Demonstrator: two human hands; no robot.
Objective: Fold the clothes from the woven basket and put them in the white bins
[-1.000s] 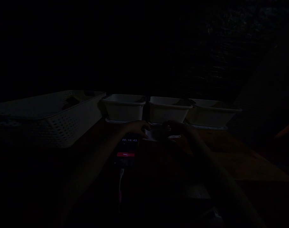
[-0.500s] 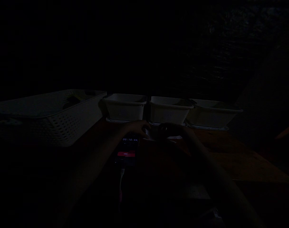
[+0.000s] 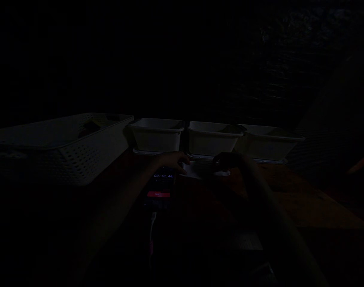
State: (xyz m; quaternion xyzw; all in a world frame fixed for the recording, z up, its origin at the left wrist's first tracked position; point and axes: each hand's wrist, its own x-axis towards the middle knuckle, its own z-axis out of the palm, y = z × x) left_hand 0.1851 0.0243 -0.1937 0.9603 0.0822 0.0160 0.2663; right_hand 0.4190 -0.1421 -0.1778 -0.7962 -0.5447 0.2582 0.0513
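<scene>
The scene is very dark. My left hand rests on the left edge of a pale flat object lying on the wooden table, just in front of the white bins. My right hand lies on the object's right side. Both hands look curled over it, but the fingers are too dim to read. A phone with a lit timer and a red button lies just below my left hand, with a cable running toward me.
A large perforated white basket stands at the left. Three white rectangular bins stand in a row along the back of the table. A dim orange shape shows at the far right.
My right hand has shifted to the right, off the middle of the pale object, uncovering more of it. The phone timer ticked from 10:43 to 10:44. My left hand stays put.
</scene>
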